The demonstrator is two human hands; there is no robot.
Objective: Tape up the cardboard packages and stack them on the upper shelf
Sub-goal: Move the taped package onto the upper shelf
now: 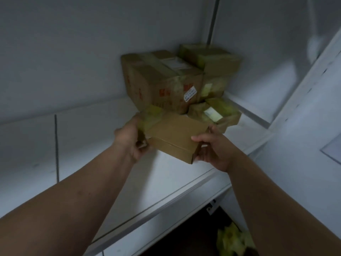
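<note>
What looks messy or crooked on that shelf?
The stacked boxes in the shelf corner sit at mismatched angles, not squared. The small box held in the left hand and right hand is tilted.

Viewpoint: a single head-worn, wide-angle camera at the person's own eye level.
Facing: forward and slightly down toward the white upper shelf board [77, 145] and the corner where the white walls [73, 43] meet.
Nearness: close; both bare forearms stretch in from the bottom edge.
Distortion: straight edges bend near the borders.
Shared views: none.
</note>
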